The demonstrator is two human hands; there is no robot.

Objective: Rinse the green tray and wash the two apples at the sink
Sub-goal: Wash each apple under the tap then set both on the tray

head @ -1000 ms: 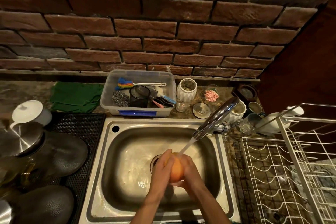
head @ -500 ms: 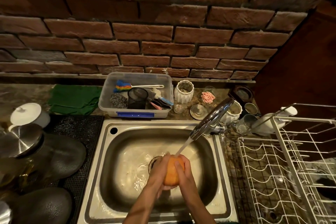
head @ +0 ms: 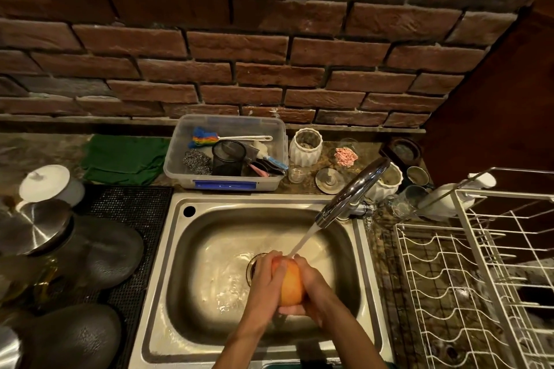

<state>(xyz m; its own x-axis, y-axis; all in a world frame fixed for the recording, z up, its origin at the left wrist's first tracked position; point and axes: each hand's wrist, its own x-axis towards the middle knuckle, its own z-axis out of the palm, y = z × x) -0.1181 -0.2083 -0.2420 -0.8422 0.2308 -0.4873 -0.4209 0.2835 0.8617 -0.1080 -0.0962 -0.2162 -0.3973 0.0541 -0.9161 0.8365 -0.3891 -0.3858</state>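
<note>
Apple under running tap, both hands, steel sink at lower centre of frame.

Left hand (head: 265, 287) and right hand (head: 314, 284) each hold a close grip on one orange-red apple (head: 290, 283), pressed between them above the drain; water from the faucet (head: 352, 192) strikes its top. Sink (head: 180, 263) is set in a dark stone table under a red brick wall (head: 239, 54). Behind the sink: clear plastic bin (head: 180, 159) of brushes, folded green cloth (head: 126, 159) at its left. White wire dish rack (head: 467, 278) fills the lower right; dark lids lie at lower left. Lighting dim, warm.
</note>
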